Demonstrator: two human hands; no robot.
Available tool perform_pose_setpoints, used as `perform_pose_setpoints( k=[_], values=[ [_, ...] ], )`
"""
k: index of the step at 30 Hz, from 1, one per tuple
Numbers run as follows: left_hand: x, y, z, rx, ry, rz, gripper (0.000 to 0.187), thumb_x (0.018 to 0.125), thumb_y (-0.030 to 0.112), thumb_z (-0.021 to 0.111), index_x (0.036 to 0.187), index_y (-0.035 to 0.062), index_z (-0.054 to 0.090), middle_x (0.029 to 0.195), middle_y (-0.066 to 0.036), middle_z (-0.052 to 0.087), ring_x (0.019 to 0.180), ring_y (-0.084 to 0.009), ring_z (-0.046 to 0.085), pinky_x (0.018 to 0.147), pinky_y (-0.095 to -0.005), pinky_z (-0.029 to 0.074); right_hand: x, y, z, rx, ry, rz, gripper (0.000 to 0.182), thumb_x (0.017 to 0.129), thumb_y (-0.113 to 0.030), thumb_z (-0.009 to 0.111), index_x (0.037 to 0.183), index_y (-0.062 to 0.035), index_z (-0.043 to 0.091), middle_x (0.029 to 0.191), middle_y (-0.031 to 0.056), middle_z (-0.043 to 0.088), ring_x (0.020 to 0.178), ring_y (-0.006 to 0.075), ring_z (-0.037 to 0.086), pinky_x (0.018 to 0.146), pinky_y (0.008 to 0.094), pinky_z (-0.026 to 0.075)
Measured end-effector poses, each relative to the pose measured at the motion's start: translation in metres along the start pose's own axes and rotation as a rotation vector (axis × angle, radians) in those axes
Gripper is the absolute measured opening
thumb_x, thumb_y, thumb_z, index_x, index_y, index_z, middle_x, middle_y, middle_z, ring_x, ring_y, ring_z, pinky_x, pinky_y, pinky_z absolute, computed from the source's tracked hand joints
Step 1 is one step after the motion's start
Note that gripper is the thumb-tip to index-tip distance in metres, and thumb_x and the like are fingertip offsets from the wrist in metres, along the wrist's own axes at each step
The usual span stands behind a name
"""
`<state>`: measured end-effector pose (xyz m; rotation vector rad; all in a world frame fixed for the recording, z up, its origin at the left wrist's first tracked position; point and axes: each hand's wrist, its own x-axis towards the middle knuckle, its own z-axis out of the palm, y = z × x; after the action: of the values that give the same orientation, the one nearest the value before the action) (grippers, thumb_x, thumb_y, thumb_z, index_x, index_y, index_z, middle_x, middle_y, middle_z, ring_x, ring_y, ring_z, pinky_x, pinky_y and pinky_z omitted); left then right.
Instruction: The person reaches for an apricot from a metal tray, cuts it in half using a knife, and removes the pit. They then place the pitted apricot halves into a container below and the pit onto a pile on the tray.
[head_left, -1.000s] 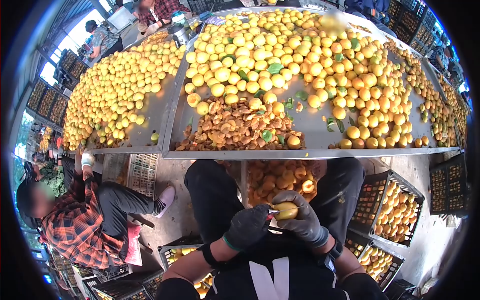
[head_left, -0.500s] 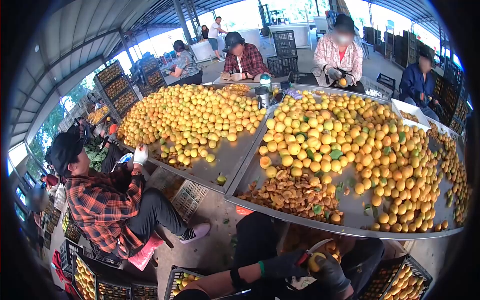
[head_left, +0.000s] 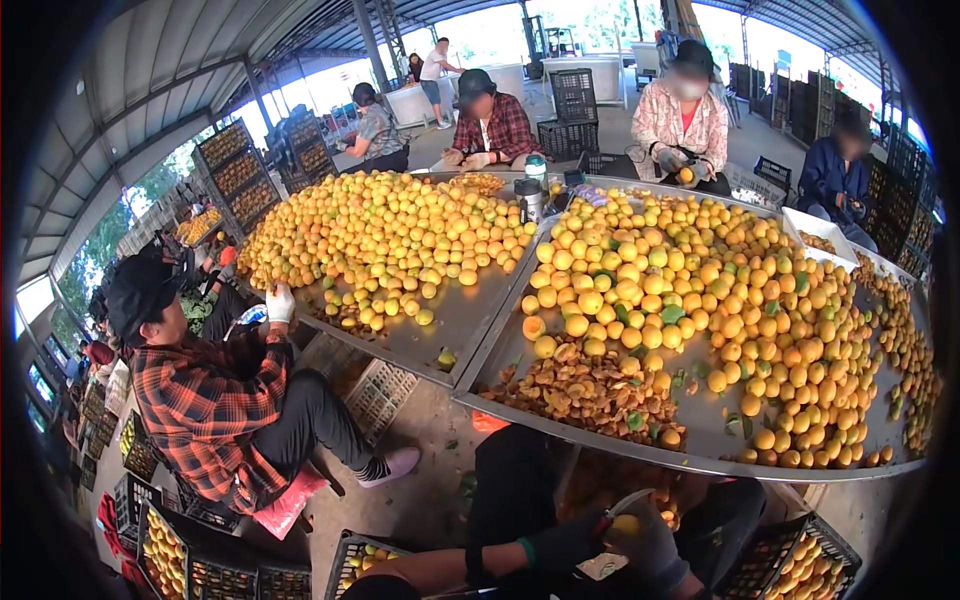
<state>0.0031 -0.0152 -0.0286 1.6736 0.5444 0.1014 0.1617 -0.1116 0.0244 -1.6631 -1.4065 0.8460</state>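
Observation:
Low in the head view, my left hand [head_left: 568, 543], in a dark glove with a green cuff, grips a red-handled knife [head_left: 628, 501] with a curved blade. My right hand [head_left: 650, 548], in a grey glove, is closed around a yellow-orange apricot [head_left: 626, 525], partly covered by the fingers. The knife lies right at the fruit's upper side. Both hands are over my lap, below the front edge of the metal table [head_left: 700, 395]. Behind the knife, cut fruit shows in shadow under the table.
Whole apricots [head_left: 650, 270] cover much of the table, with a heap of pitted halves [head_left: 580, 390] near its front edge. Crates of fruit [head_left: 800, 570] stand at my right and left. A person in a plaid shirt [head_left: 210, 400] sits at left; others work across the table.
The view has shifted slightly. My hands are a little lower, and less of the apricot shows in my right hand. The plaid-shirted person's gloved hand is now nearer the fruit pile.

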Motion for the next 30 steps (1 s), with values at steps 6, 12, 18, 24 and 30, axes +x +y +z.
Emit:
perform_pose_setpoints(
  k=[6, 12, 18, 24, 30],
  values=[
    [-0.003, 0.014, -0.007, 0.061, -0.002, 0.054, 0.05, 0.086, 0.023, 0.065, 0.126, 0.0037, 0.041, 0.113, -0.016, 0.057, 0.106, -0.027, 0.057, 0.089, -0.04, 0.046, 0.001, 0.025, 0.011, 0.906, -0.002, 0.571, 0.03, 0.088, -0.012, 0.058, 0.117, -0.0057, 0.053, 0.104, 0.0069, 0.059, 0.093, 0.0181, 0.06, 0.082, 0.028, 0.05],
    [0.006, 0.002, -0.023, 0.302, 0.046, 0.062, 0.059, 0.081, 0.016, 0.071, 0.13, 0.004, 0.04, 0.12, -0.015, 0.05, 0.11, -0.0263, 0.053, 0.092, -0.0399, 0.045, 0.005, 0.004, -0.01, 0.826, -0.058, 0.335, 0.043, 0.089, -0.014, 0.059, 0.127, -0.0009, 0.046, 0.111, 0.0086, 0.058, 0.099, 0.0166, 0.058, 0.084, 0.0289, 0.05],
    [0.014, 0.051, -0.029, 0.018, 0.163, 0.314, 0.073, 0.077, 0.007, 0.076, 0.136, 0.0063, 0.034, 0.13, -0.014, 0.046, 0.113, -0.0229, 0.054, 0.093, -0.0362, 0.048, 0.002, -0.007, -0.023, 0.818, -0.02, 0.176, 0.044, 0.093, -0.022, 0.06, 0.129, -0.0015, 0.045, 0.115, 0.007, 0.055, 0.1, 0.0136, 0.056, 0.081, 0.0259, 0.049],
    [0.006, 0.075, -0.034, 0.026, 0.122, 0.274, 0.073, 0.078, 0.006, 0.075, 0.138, 0.0068, 0.033, 0.133, -0.013, 0.044, 0.112, -0.0235, 0.057, 0.092, -0.0354, 0.049, 0.0, -0.005, -0.024, 1.143, -0.095, 0.244, 0.044, 0.093, -0.017, 0.059, 0.131, -0.0005, 0.044, 0.114, 0.0075, 0.056, 0.099, 0.0144, 0.056, 0.082, 0.0264, 0.049],
    [-0.002, 0.077, -0.048, 0.246, 0.255, 0.367, 0.071, 0.079, 0.008, 0.074, 0.138, 0.0067, 0.035, 0.13, -0.012, 0.047, 0.104, -0.0235, 0.06, 0.088, -0.0351, 0.05, 0.003, 0.007, -0.024, 0.61, 0.041, -0.012, 0.044, 0.09, -0.017, 0.062, 0.128, -0.0009, 0.045, 0.12, 0.007, 0.052, 0.107, 0.0162, 0.052, 0.093, 0.0301, 0.044]
  ],
)
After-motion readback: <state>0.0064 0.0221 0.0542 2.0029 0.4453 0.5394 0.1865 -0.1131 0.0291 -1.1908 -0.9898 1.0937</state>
